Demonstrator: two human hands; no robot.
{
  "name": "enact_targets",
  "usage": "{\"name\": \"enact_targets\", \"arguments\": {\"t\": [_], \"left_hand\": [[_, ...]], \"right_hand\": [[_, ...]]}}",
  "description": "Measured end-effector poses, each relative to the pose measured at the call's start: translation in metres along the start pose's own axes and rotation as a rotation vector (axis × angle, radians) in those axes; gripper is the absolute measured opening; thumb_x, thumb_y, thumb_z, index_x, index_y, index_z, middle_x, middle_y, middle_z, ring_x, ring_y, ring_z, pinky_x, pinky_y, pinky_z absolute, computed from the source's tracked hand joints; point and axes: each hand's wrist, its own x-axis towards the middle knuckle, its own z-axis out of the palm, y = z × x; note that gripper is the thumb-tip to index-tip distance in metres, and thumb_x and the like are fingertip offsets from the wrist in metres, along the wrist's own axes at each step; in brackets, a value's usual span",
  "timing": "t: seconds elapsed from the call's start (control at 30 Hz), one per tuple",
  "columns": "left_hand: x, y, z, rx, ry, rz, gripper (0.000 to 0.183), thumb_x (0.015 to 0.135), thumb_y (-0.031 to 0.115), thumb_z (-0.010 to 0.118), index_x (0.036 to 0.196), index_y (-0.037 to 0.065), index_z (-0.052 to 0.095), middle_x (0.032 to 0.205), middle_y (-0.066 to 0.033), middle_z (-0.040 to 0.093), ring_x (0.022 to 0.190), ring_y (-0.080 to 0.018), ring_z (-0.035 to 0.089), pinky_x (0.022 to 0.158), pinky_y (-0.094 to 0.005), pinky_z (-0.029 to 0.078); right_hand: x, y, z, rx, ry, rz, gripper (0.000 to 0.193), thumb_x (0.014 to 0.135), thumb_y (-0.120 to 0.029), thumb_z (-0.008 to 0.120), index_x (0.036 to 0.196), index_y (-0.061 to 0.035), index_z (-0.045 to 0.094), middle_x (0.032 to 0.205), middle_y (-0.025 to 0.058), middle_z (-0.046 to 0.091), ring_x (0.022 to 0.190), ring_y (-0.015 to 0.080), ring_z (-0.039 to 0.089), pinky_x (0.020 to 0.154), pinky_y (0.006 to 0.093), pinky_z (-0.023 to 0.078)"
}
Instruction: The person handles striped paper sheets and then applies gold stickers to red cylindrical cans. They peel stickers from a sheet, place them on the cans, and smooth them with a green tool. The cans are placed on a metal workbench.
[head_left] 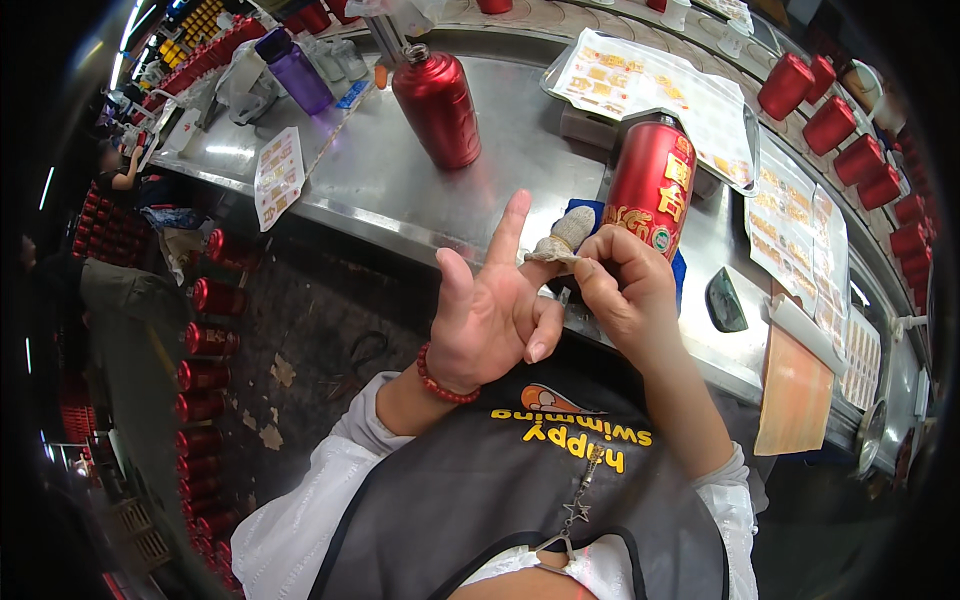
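My left hand [487, 305] is held palm up in front of my apron, its fingers spread, with a red bead bracelet at the wrist. A greyish cloth finger cover [565, 235] sits over one of its fingers, bunched toward the base. My right hand [630, 285] pinches the loose edge of that cover between thumb and fingertips. Just beyond the right hand, a red bottle with gold decoration [655, 175] leans on a dark support, with blue cloth partly visible beneath. Farther back on the metal table stands a plain red bottle [437, 108].
Sticker sheets [650, 90] lie on a tray at the back right, with more sheets [790, 225] beside it. A dark green scraper-like piece [726, 300] rests near the metal table's [370, 170] front edge. A purple bottle [295, 75] stands back left. Red bottles [205, 340] line the left.
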Motion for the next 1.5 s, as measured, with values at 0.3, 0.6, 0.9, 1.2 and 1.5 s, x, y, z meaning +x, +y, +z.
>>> {"name": "enact_targets", "arguments": {"t": [0.3, 0.6, 0.9, 1.2, 1.5], "left_hand": [[-0.001, 0.007, 0.004, -0.539, 0.015, -0.098, 0.108, 0.084, 0.088, 0.034, 0.161, 0.024, -0.005, 0.157, -0.0152, 0.033, 0.060, -0.0122, 0.044, 0.055, -0.0249, 0.038], [-0.003, 0.015, 0.010, -0.807, 0.054, -0.115, 0.106, 0.086, 0.081, 0.046, 0.160, 0.018, 0.005, 0.161, -0.0126, 0.026, 0.062, -0.0086, 0.045, 0.054, -0.0230, 0.038], [-0.004, 0.012, 0.007, -0.790, 0.081, -0.101, 0.105, 0.086, 0.081, 0.044, 0.160, 0.017, 0.008, 0.155, -0.0088, 0.038, 0.062, -0.0087, 0.045, 0.054, -0.0228, 0.038], [-0.001, 0.008, 0.005, -0.689, 0.072, -0.118, 0.106, 0.084, 0.084, 0.042, 0.161, 0.023, 0.000, 0.125, -0.0059, 0.057, 0.060, -0.0073, 0.044, 0.050, -0.0209, 0.038], [0.002, 0.013, -0.019, -0.645, -0.288, -0.139, 0.112, 0.083, 0.087, 0.037, 0.159, 0.021, -0.010, 0.131, -0.0177, 0.061, 0.047, -0.0056, 0.045, 0.042, -0.0191, 0.037]], "right_hand": [[-0.001, -0.003, -0.004, 0.357, -0.019, 0.236, 0.010, 0.095, -0.007, 0.061, 0.088, -0.0007, 0.058, 0.076, -0.0044, 0.053, 0.068, 0.0018, 0.045, 0.059, 0.0210, 0.039], [-0.001, 0.000, -0.001, 0.142, 0.001, 0.111, 0.008, 0.097, -0.009, 0.061, 0.094, -0.0013, 0.061, 0.079, -0.0040, 0.057, 0.070, 0.0032, 0.048, 0.063, 0.0200, 0.040], [-0.003, 0.000, 0.003, 0.116, -0.020, 0.045, 0.005, 0.094, -0.005, 0.064, 0.092, -0.0001, 0.063, 0.082, -0.0011, 0.061, 0.075, 0.0051, 0.054, 0.066, 0.0225, 0.044], [-0.005, 0.018, 0.010, -0.237, -0.167, -0.375, 0.017, 0.076, 0.000, 0.068, 0.088, -0.0032, 0.058, 0.075, 0.0111, 0.054, 0.065, 0.0315, 0.060, 0.055, 0.0382, 0.048], [-0.010, 0.008, -0.003, 0.293, -0.110, 0.263, 0.017, 0.101, -0.009, 0.054, 0.110, 0.0008, 0.065, 0.081, 0.0034, 0.059, 0.069, 0.0110, 0.057, 0.062, 0.0244, 0.047]]}}
